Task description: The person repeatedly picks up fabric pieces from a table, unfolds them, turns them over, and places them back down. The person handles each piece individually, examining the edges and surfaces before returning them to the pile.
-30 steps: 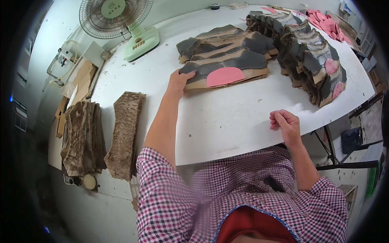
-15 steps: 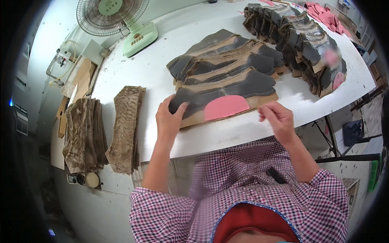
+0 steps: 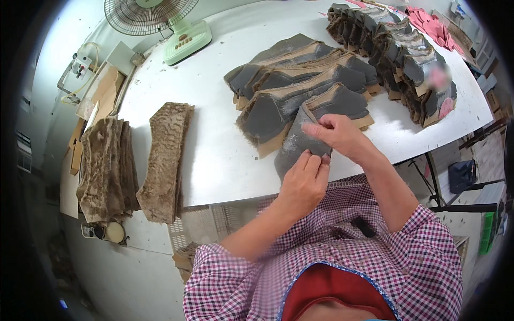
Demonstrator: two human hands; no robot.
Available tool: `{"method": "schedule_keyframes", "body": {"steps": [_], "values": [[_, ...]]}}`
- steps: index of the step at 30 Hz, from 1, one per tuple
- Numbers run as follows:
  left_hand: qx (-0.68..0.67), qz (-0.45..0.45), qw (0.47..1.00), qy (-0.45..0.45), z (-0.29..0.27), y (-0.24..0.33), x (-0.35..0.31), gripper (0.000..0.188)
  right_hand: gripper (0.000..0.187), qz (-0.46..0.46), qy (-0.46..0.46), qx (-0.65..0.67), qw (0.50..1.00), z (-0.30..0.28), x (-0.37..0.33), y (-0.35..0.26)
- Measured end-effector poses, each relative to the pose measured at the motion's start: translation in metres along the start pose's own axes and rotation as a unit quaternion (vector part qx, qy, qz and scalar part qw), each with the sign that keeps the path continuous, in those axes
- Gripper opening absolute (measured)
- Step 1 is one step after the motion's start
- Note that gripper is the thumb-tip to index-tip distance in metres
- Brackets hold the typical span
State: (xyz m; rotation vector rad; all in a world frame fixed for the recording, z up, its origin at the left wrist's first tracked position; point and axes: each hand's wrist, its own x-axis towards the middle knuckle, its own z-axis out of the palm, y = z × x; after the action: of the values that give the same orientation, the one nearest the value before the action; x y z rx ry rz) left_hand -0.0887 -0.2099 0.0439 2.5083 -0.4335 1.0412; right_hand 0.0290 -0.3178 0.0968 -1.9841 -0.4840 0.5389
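Observation:
My left hand [image 3: 305,179] pinches the near edge of a grey-backed fur piece [image 3: 302,147] at the table's front edge. The piece is bent over on itself, its left end swung toward me. My right hand [image 3: 342,138] is closed on the fold, thumb pointing left across the grey face. The pink half-round patch is out of sight, apparently covered by the fold. Just behind lie several overlapping pieces of the same kind [image 3: 267,115], grey sides up, with tan edges and brown fur showing.
Two stacks of brown fur pieces, one outer [image 3: 101,171] and one inner [image 3: 165,160], lie at the left. A long overlapping row of grey-backed pieces [image 3: 415,72] runs along the right. Pink pieces [image 3: 431,27] lie at the far right. A green fan [image 3: 187,43] stands at the back left.
The nearest piece has gone from lying flat to bent over, and its pink patch has dropped from view. My left hand moved right and nearer; my right hand moved left onto the piece.

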Motion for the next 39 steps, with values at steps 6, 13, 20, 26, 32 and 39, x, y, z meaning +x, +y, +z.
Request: {"method": "schedule_keyframes", "body": {"steps": [6, 13, 20, 26, 32, 39], "values": [[-0.198, -0.102, 0.973, 0.054, -0.024, -0.036, 0.038, 0.017, 0.025, -0.066, -0.001, 0.088, 0.994, -0.003, 0.002, 0.031], [-0.131, -0.065, 0.988, -0.057, 0.032, -0.096, 0.027, 0.028, 0.024, 0.05, -0.014, 0.444, 0.894, -0.022, -0.023, 0.047], [-0.113, -0.125, 0.984, -0.062, 0.038, -0.09, 0.018, 0.032, 0.034, -0.051, 0.104, 0.505, 0.855, -0.079, -0.066, 0.076], [-0.256, -0.14, 0.957, -0.007, 0.009, -0.031, 0.021, 0.038, 0.034, -0.176, 0.157, 0.49, 0.839, -0.115, -0.105, 0.084], [-0.849, -0.294, 0.433, 0.077, -0.005, 0.001, 0.021, 0.08, 0.035, -0.21, -0.084, 0.253, 0.941, -0.048, -0.083, 0.082], [-0.814, -0.36, 0.435, 0.135, -0.032, -0.011, 0.004, 0.075, 0.069, -0.176, -0.018, 0.17, 0.969, -0.047, -0.091, 0.035]]}}
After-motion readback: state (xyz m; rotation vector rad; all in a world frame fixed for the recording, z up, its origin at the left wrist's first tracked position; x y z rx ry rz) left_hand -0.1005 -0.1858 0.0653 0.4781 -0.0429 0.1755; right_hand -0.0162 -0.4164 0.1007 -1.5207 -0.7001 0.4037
